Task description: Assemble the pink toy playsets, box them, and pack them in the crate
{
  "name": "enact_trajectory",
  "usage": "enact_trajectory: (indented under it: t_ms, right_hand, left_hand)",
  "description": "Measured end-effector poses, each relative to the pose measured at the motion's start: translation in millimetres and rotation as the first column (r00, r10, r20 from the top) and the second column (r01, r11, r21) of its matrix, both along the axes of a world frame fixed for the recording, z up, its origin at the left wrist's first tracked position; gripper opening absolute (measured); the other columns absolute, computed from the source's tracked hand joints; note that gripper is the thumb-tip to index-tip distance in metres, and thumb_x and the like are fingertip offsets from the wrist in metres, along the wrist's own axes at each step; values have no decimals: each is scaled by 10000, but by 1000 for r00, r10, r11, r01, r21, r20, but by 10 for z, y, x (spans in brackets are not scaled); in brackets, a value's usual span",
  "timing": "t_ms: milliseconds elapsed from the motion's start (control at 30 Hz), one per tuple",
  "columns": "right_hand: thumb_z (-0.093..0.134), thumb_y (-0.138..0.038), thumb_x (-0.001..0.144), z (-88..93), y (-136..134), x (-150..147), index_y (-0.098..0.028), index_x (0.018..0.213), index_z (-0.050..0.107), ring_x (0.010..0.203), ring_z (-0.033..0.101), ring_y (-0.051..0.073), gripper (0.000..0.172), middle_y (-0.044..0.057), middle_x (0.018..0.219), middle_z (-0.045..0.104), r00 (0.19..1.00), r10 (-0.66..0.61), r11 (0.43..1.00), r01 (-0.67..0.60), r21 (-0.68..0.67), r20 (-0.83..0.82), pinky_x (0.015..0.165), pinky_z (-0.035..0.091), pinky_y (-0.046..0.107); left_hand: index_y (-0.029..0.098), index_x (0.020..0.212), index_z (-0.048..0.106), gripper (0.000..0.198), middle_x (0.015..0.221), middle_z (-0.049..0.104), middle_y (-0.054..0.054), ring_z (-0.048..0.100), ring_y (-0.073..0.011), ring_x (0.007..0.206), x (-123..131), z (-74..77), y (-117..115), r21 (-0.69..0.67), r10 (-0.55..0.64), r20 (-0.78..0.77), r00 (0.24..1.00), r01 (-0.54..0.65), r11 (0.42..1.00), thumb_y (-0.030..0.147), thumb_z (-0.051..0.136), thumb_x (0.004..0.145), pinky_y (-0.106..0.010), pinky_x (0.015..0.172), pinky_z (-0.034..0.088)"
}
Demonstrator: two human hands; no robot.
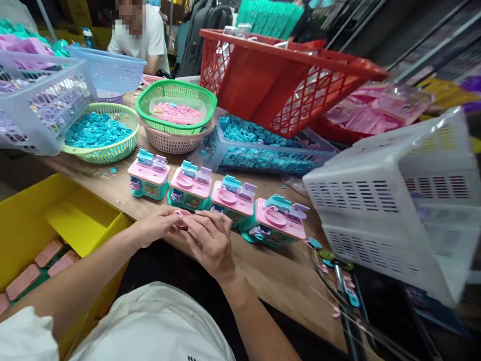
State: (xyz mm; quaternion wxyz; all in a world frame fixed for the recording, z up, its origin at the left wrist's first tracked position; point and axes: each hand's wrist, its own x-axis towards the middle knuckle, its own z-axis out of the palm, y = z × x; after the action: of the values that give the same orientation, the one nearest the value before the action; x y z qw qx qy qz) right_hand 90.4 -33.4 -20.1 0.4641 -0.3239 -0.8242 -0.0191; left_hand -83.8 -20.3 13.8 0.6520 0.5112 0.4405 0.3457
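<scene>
Near the table's front edge, both hands meet at a small round pink toy dish [183,214]. My left hand [158,225] pinches its left side. The fingers of my right hand [210,241] close on its right side and partly hide it. Just beyond stand several toy kitchen units in a row, with pink tops, teal bases, and blue and lilac parts raised at the back. The leftmost toy unit [149,173] shows a flat pink top. Round pink dishes sit in the tops of the others, such as the rightmost toy unit [280,220].
Behind the row are a pale green basket [130,145] of blue pieces, a bright green basket [146,116] with pink pieces, and a red crate [259,85] over a clear bin. At right, a white crate [353,200] lies tilted. A yellow box [22,210] stands lower left. A person [156,35] sits opposite.
</scene>
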Motion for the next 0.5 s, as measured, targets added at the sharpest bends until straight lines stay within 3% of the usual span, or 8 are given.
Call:
enact_trajectory:
  t_ms: [133, 233, 267, 333, 400, 433, 500]
  right_hand:
    - [615, -243, 982, 274, 293, -480, -280, 1145, 657, 1017, 640, 218, 173, 16, 1025, 763, 994, 109, 991, -111, 75, 30, 965, 343, 414]
    - [564, -277, 1011, 390, 566, -874, -265, 1134, 663, 1036, 604, 218, 158, 29, 1039, 749, 989, 123, 990, -128, 52, 85, 978, 323, 417]
    - [559, -282, 1013, 395, 668, -993, -260, 1112, 672, 1030, 590, 221, 151, 35, 1021, 745, 989, 107, 993, -112, 41, 105, 966, 324, 414]
    - [573, -279, 1003, 361, 874, -1189, -241, 1019, 690, 984, 562, 230, 124, 52, 946, 734, 988, 46, 998, -51, 30, 145, 895, 337, 397]
    - [597, -273, 984, 301, 1049, -1313, -223, 922, 690, 934, 530, 240, 123, 68, 891, 717, 980, -27, 1000, 25, 12, 197, 795, 334, 372]
    - [604, -279, 979, 277, 1112, -1350, -216, 898, 688, 920, 516, 245, 132, 75, 885, 713, 972, -56, 998, 59, -5, 230, 756, 324, 362]
    - [594, -302, 984, 260, 1179, -1383, -207, 891, 686, 916, 500, 250, 161, 82, 902, 715, 947, -93, 993, 111, -40, 306, 717, 300, 353]
  left_hand:
    - [155, 856, 761, 325, 923, 719, -81, 627, -177, 882, -547, 243, 24, -10, 94, 74, 993, -94, 996, 432, 789, 688, -266, 765, 470]
    - [166, 1009, 762, 389, 1133, 714, -106, 621, -221, 1035, -926, 286, 165, 111, 203, 80, 976, -211, 971, 404, 771, 702, -320, 859, 486]
    - [169, 1058, 753, 414, 1176, 704, -104, 614, -223, 1055, -1040, 266, 242, 180, 288, 64, 956, -295, 938, 394, 753, 710, -334, 889, 484]
    - [166, 1127, 730, 439, 1230, 680, -96, 596, -216, 1088, -1226, 183, 424, 337, 496, -6, 868, -465, 819, 371, 700, 740, -348, 954, 465]
    - [142, 1125, 720, 424, 1241, 664, -105, 582, -219, 1113, -1331, 64, 617, 434, 639, -73, 765, -553, 711, 368, 640, 775, -362, 996, 445]
    - [129, 1103, 718, 412, 1235, 662, -113, 581, -225, 1123, -1350, 2, 708, 441, 657, -89, 749, -562, 700, 380, 614, 794, -370, 1005, 443]
    - [118, 1040, 713, 403, 1195, 675, -122, 592, -236, 1121, -1334, -108, 866, 399, 595, -64, 801, -526, 751, 432, 580, 826, -381, 992, 454]
